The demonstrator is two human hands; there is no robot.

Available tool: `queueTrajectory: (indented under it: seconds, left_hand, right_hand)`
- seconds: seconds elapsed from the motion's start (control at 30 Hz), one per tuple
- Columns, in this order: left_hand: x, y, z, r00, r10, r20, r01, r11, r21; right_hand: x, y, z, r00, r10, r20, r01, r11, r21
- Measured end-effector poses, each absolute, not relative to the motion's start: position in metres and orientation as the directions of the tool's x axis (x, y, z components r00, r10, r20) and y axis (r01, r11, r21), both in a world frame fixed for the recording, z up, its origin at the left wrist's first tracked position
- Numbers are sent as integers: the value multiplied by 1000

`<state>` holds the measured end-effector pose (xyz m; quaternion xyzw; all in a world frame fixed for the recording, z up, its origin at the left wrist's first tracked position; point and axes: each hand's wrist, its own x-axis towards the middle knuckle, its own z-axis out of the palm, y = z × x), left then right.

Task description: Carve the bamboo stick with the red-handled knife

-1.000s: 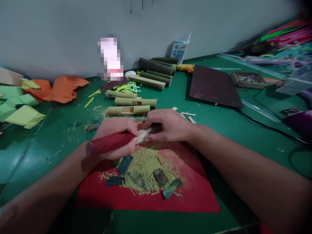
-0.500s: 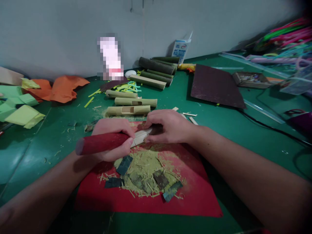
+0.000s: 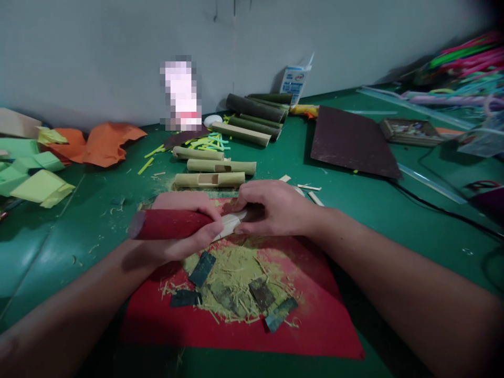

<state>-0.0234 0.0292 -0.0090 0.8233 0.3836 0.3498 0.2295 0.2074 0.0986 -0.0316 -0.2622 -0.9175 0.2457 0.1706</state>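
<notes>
My left hand (image 3: 189, 220) is wrapped round a thick red handle (image 3: 173, 224), whose rounded butt points left. My right hand (image 3: 275, 208) pinches a pale bamboo piece (image 3: 230, 224) that carries dark lines. The fingers of both hands nearly meet at this piece, above the red sheet (image 3: 244, 344). Whatever tool end the red handle has is hidden by my left hand and the bamboo. Just below lie sawdust and shavings (image 3: 232, 262) with several dark flat scraps.
Beyond my hands lie notched bamboo tubes (image 3: 232, 180) and a stack of darker tubes (image 3: 255, 108). A brown board (image 3: 354, 142) is at the right, folded paper (image 3: 39, 186) at the left, a carton (image 3: 295, 81) by the wall.
The whole view has shifted slightly. The red handle has tilted a little nearer to level, its butt slightly right and up. Both hands keep their holds.
</notes>
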Motion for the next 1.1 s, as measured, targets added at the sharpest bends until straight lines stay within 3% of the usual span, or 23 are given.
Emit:
queueTrajectory:
  seconds: [0.2, 0.37, 0.47, 0.6, 0.67, 0.8, 0.9, 1.1]
  left_hand:
    - [-31, 32, -18, 459, 797, 393, 359, -571, 738]
    - [-22, 37, -25, 139, 914, 381, 355, -405, 842]
    - [-21, 45, -32, 4, 957, 291, 299, -279, 913]
    - [-24, 55, -38, -17, 998, 53, 138, -50, 989]
    - [-25, 56, -38, -23, 1000, 1, 104, 2, 995]
    - [-23, 49, -29, -22, 981, 194, 155, -188, 970]
    - [-21, 40, -21, 87, 948, 307, 243, -319, 916]
    - [-19, 31, -14, 237, 919, 314, 361, -384, 850]
  right_hand:
    - [207, 98, -32, -802, 570, 181, 399, 736, -547]
    - [207, 99, -34, -799, 567, 198, 388, 739, -551]
    - [207, 99, -34, -796, 570, 206, 386, 738, -553]
    - [207, 99, -34, -796, 569, 206, 386, 740, -550]
    - [207, 99, -33, -799, 569, 195, 393, 739, -547]
    - [207, 98, -32, -797, 575, 184, 402, 732, -549]
    - [207, 98, -32, -800, 572, 183, 395, 731, -557]
    - [206, 98, -32, -802, 571, 177, 411, 742, -530]
